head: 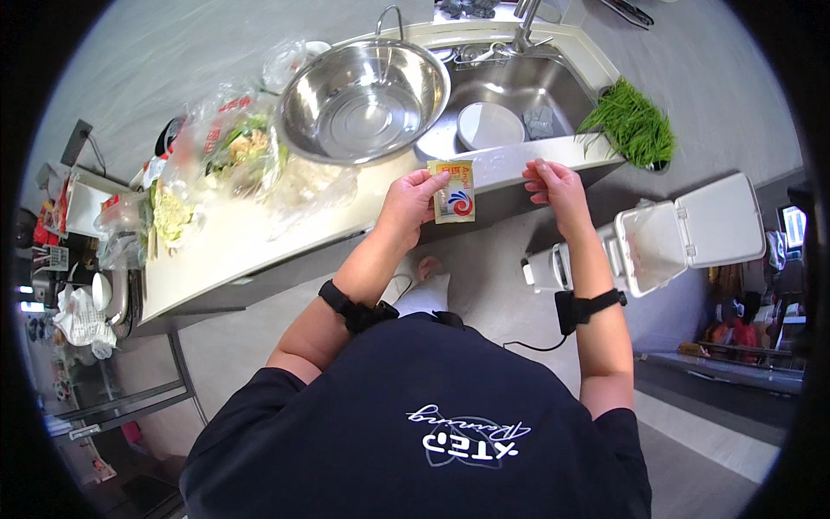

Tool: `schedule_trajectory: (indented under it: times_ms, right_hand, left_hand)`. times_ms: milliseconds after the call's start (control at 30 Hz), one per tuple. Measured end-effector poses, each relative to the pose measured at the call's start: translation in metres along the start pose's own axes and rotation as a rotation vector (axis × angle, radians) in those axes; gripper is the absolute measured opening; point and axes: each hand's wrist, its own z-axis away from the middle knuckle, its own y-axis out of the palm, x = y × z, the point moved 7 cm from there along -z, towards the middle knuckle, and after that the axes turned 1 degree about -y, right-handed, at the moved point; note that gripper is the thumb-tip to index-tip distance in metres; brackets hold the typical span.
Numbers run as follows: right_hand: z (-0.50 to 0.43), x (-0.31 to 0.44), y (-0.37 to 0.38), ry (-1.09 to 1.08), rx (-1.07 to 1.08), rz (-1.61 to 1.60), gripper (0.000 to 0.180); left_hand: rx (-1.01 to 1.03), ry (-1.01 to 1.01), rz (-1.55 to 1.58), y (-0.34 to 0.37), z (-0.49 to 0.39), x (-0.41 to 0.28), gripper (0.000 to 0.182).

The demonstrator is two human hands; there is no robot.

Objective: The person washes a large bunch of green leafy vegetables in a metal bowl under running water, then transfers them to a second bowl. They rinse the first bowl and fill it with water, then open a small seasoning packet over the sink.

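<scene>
My left hand (413, 206) pinches a small yellow-gold Angel-brand sachet (456, 206) between thumb and fingers. The sachet is upright, with a red and blue swirl facing me, just off the front edge of the counter. Apart from it on the right, my right hand (550, 190) is raised before the sink's front ledge. Its fingers are loosely bent and a little spread, and I see nothing held in them. Beyond my left hand, a wide stainless steel basin (363, 120) rests on the counter, partly over the sink's left side.
The sink (551, 81) holds a round white lid or plate (491, 126) and a greyish cloth (538, 121). Green chives (632, 126) lie at the right corner. Bagged vegetables (249, 146) and cabbage (172, 217) occupy the counter (214, 259). An open-lidded white bin (652, 250) stands right.
</scene>
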Motion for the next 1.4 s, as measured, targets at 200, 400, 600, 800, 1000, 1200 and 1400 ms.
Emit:
schedule_trajectory:
  times_ms: [200,400,600,800,1000,1200,1400]
  right_hand:
    - [-0.142,0.009,-0.027,-0.102,0.009,0.213,0.020]
    - [-0.257,-0.001,-0.054,0.056,0.095,0.590,0.042]
    - [-0.378,-0.005,-0.074,-0.019,0.211,1.022,0.057]
    - [-0.514,0.011,-0.095,-0.099,0.101,1.502,0.067]
    - [-0.564,0.023,-0.098,-0.047,0.180,1.931,0.046]
    - [-0.552,0.017,-0.098,-0.195,0.075,1.801,0.041]
    - [-0.516,-0.029,-0.068,-0.124,0.195,0.713,0.046]
  left_hand:
    - [0.001,0.044,0.090,0.037,-0.123,-0.014,0.019]
    - [-0.040,0.048,0.150,0.059,-0.214,-0.031,0.018]
    - [-0.134,-0.010,0.125,0.064,-0.255,-0.026,0.021]
    - [-0.300,-0.060,0.240,0.062,-0.284,-0.013,0.023]
    - [-0.359,0.027,0.227,0.087,-0.359,-0.014,0.022]
    - [-0.387,0.089,0.158,0.121,-0.468,-0.010,0.015]
    - [-0.499,0.100,0.244,0.122,-0.538,0.001,0.015]
